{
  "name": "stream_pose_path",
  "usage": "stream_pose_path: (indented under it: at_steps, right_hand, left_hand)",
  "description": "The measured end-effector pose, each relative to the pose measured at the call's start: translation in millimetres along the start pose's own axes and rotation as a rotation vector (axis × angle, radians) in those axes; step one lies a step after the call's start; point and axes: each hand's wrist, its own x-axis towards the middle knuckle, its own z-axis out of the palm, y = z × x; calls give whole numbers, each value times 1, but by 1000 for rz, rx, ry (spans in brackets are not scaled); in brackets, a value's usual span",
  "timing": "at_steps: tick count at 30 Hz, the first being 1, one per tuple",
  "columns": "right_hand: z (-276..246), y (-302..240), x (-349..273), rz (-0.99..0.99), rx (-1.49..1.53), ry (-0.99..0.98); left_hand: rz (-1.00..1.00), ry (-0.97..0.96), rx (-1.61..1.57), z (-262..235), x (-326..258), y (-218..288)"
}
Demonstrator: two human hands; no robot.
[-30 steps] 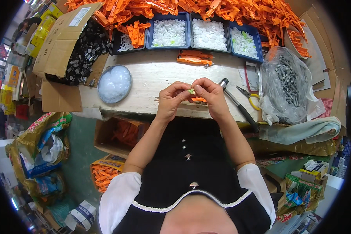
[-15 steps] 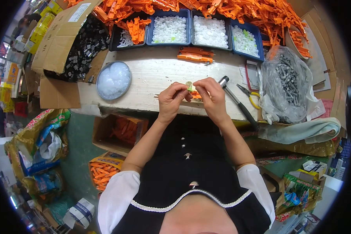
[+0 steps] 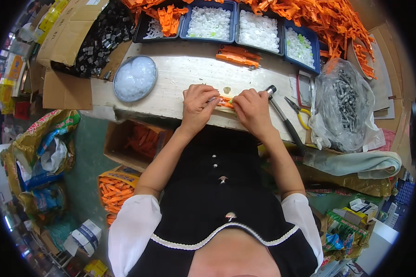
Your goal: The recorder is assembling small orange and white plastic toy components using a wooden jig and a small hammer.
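Observation:
An orange plastic part [image 3: 226,102] lies near the front edge of the white bench, between my two hands. My left hand [image 3: 198,107] is closed in a pinch at its left end; a small greyish bit shows at those fingertips, too small to name. The curled fingers of my right hand [image 3: 253,111] grip the other end, where a speck of light green shows. Just beyond the part, a small round greenish-brown piece [image 3: 227,90] rests on the bench. Farther back lie a few assembled orange parts [image 3: 238,57] side by side.
A hammer [image 3: 286,121] and yellow-handled pliers [image 3: 303,119] lie right of my right hand, beside a clear bag of grey metal pins [image 3: 345,106]. Blue trays [image 3: 236,23] of small white pieces line the back, below heaped orange parts. A round dish [image 3: 135,78] sits left.
Both hands have come down to the orange part on the bench; before, they were raised over it with a small green piece at the fingertips. My view has shifted slightly.

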Motion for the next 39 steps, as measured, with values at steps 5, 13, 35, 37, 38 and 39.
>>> stream_pose_path:
  at_steps: [5,13,35,37,38,39]
  right_hand:
    - [6,5,3,-70,-77,-86]
    - [7,6,17,-150,-136,-295]
    - [-159,172,-79,533,-818,172]
    - [-179,197,-97,776,-986,-19]
    - [-186,209,-107,805,-1000,-48]
    - [-189,220,-118,831,-1013,-73]
  left_hand:
    - [39,-66,132,7,-6,-3]
    - [80,-102,100,16,-6,-10]
    - [114,-182,210,17,5,-8]
    - [144,-204,280,17,5,-7]
    - [144,-204,264,18,5,-6]
    - [163,-208,276,19,5,-6]
